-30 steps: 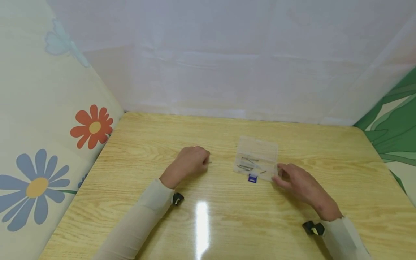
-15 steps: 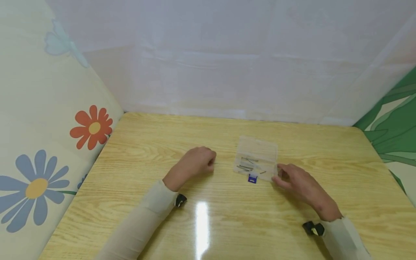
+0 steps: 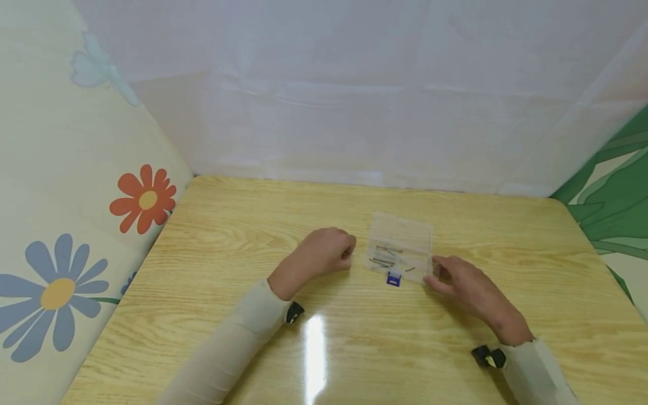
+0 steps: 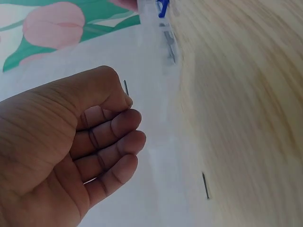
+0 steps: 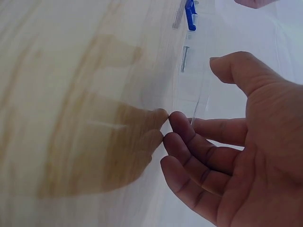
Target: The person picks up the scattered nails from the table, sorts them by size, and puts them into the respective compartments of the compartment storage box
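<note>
My left hand [image 3: 323,254] hovers left of the box in the head view. Its thumb and forefinger pinch a thin dark nail [image 4: 126,88], whose upper part sticks out above the fingertips in the left wrist view. A clear plastic box [image 3: 421,256] lies with its lid [image 3: 402,226] raised and its blue latch [image 3: 394,279] facing me. Several nails [image 3: 383,262] rest in its compartments. My right hand [image 3: 468,287] is at the box's right end, fingers loosely bent. In the right wrist view its fingertips reach the box's end and table, while the thumb stands apart.
Another nail [image 4: 205,185] lies on the wood-grain table [image 3: 243,216], seen in the left wrist view. A pale sheet [image 3: 314,124] hangs along the table's back edge. A flower-patterned wall [image 3: 55,169] borders the left side, and green leaf patterns [image 3: 622,197] show at right.
My left hand has moved right, towards the box. The nail ends that poked out past its fingers in the head view no longer show there. My right hand and the box have stayed put.
</note>
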`<state>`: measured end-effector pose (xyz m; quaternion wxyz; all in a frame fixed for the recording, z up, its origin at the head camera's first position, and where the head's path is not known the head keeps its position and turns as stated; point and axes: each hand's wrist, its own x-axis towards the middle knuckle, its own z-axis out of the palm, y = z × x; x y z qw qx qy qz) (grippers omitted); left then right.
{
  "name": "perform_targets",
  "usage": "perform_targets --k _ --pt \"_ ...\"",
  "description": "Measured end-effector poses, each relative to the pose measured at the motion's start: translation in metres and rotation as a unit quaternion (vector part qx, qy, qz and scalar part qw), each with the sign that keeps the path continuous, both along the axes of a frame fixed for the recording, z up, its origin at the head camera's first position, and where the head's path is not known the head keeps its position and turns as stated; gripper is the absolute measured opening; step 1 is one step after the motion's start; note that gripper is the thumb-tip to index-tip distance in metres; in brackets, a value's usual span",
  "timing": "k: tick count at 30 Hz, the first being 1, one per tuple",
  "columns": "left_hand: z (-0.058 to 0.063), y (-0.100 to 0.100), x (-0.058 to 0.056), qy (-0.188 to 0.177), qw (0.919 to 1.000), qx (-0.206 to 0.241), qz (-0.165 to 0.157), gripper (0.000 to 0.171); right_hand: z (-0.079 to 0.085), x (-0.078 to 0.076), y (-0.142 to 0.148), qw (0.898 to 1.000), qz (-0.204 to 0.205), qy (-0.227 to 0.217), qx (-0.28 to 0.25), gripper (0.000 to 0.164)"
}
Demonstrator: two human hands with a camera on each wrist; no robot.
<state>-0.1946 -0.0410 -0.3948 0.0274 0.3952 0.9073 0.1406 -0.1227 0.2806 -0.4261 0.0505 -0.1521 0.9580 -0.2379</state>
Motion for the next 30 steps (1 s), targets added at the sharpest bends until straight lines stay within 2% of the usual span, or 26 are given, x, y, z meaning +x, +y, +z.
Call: perform_targets --k 12,20,30 --pt "0.004 0.034 -0.002 -0.006 0.9991 0.000 -0.043 0.027 0.001 0.000 0.000 1.000 -0.003 0.002 -0.001 0.055" --pt "0.004 0.057 -0.003 -0.004 0.9977 -0.026 -0.063 0.023 0.001 -0.001 -0.001 1.000 -0.006 0.000 -0.013 0.052" --pt "-0.001 0.077 -0.005 0.005 0.9964 -0.033 -0.078 0.019 0.000 -0.001 -0.001 1.000 0.000 0.007 -0.012 0.052"
